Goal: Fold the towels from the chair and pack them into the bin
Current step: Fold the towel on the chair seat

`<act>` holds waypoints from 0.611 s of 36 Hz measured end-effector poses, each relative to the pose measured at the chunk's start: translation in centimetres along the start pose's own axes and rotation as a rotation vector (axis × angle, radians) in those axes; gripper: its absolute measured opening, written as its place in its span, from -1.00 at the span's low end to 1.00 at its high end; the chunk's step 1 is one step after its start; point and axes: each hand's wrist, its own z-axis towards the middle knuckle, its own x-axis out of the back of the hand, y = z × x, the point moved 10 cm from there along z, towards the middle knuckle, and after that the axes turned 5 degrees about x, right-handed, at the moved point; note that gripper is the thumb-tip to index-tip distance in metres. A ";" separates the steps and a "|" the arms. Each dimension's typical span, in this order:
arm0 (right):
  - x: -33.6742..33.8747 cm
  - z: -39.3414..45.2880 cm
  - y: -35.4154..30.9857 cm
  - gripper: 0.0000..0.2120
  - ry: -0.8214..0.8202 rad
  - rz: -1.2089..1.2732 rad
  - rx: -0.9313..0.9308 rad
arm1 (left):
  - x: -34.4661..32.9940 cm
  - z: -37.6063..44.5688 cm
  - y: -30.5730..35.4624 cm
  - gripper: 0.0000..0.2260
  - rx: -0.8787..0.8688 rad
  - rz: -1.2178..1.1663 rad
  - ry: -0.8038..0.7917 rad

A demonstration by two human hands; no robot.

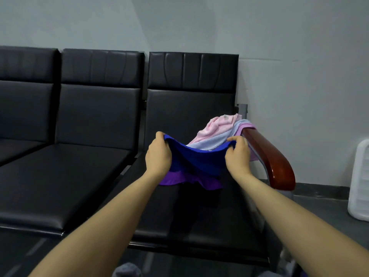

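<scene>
A person's two bare hands hold a blue towel (196, 159) stretched over the rightmost seat of a row of black padded chairs (123, 124). The left hand (158, 154) pinches the towel's top edge at nine o'clock of the cloth, fingers curled round it; the right hand (237, 154) grips the opposite end at three o'clock, thumb and fingers closed on the fabric. The towel sags between them. A purple towel (189, 179) lies on the seat just below, at six o'clock of the blue one. Behind, at one o'clock, a pink towel (217, 126) tops a heap with a pale lavender towel (215, 141), draped against the reddish-brown armrest (273, 160). A white plastic container (359, 180) stands on the floor at the far right.
</scene>
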 end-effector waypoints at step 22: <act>5.6 4.7 -8.5 -0.89 0.033 0.085 0.001 | 7.6 3.6 8.9 -0.69 -0.184 -0.122 0.099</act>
